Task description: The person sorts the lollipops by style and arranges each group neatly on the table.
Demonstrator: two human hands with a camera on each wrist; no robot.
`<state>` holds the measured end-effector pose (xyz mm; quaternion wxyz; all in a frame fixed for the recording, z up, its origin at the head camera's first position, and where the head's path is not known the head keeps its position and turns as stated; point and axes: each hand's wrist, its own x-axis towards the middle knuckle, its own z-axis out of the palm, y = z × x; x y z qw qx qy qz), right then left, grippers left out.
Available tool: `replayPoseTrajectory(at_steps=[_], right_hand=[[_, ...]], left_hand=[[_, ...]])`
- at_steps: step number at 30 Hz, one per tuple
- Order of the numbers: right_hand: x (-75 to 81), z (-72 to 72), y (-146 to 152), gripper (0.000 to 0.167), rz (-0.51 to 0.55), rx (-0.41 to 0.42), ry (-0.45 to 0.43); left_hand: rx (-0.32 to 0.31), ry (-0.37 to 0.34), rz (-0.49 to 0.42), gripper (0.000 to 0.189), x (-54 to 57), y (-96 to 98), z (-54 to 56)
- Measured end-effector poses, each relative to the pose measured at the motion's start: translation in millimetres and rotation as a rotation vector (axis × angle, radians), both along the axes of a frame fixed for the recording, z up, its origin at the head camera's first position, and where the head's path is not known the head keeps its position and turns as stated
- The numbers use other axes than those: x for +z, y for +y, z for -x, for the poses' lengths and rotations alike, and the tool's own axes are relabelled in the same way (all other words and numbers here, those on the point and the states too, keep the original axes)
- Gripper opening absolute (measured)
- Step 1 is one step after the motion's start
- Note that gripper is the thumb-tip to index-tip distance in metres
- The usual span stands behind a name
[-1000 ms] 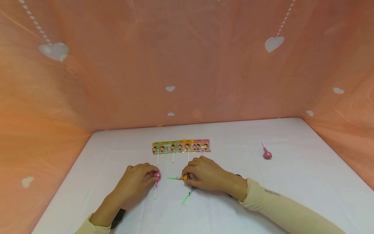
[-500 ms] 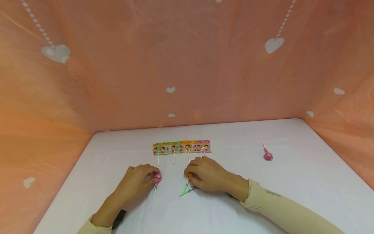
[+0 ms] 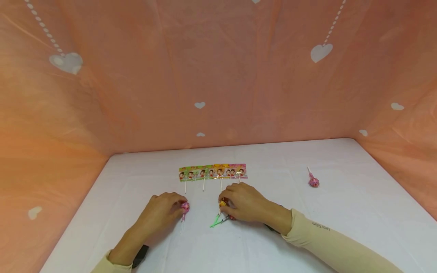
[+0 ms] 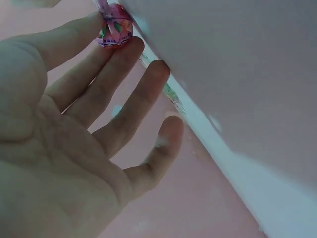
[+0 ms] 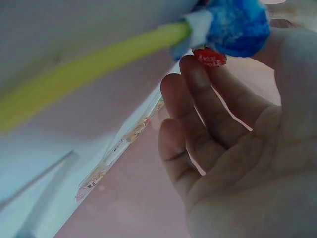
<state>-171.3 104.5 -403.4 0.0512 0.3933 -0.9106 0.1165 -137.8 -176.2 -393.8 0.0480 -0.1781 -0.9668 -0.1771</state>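
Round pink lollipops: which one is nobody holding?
The lone pink lollipop, far right in the head view; the other pink one is pinched by the left hand.

The right hand [image 3: 244, 203] hid part of the round yellow-wrapped lollipop [image 3: 223, 204]. In the right wrist view, the blue-wrapped lollipop [image 5: 240, 29] was blurry, and its yellow stick [image 5: 96, 69] ran off the left edge. The left wrist view's top cut off the pink-wrapped lollipop [image 4: 118, 29]. The left arm [image 3: 131, 239] partly hid a small black thing [image 3: 140, 256].
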Motion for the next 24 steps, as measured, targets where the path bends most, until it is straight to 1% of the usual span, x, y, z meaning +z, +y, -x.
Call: replayPoseTrajectory(at_steps=[5,9,12,17,21,24], right_hand=[[0.4,0.1,1,0.015,0.002,0.006,-0.009],[0.6,0.2,1,0.015,0.009,0.008,-0.012],[0.9,-0.1,1,0.015,0.015,0.008,-0.012],[1.2,-0.7,2,0.015,0.022,0.004,-0.005],[0.1,-0.9,2,0.014,0.026,-0.002,-0.002],[-0.7,-1.5,2,0.015,0.025,-0.004,-0.007]], left_hand=[[0.006,0.012,0.002,0.013,0.3,1.8,1.5],[-0.004,0.028,-0.011,0.01,-0.1,-0.8,6.5],[-0.015,0.024,-0.036,0.009,1.4,-4.4,10.2],[-0.027,-0.012,-0.063,0.012,6.4,-10.5,16.1],[-0.001,-0.057,-0.05,0.013,11.9,-13.2,20.4],[0.035,-0.095,-0.026,0.015,14.8,-14.6,22.1]])
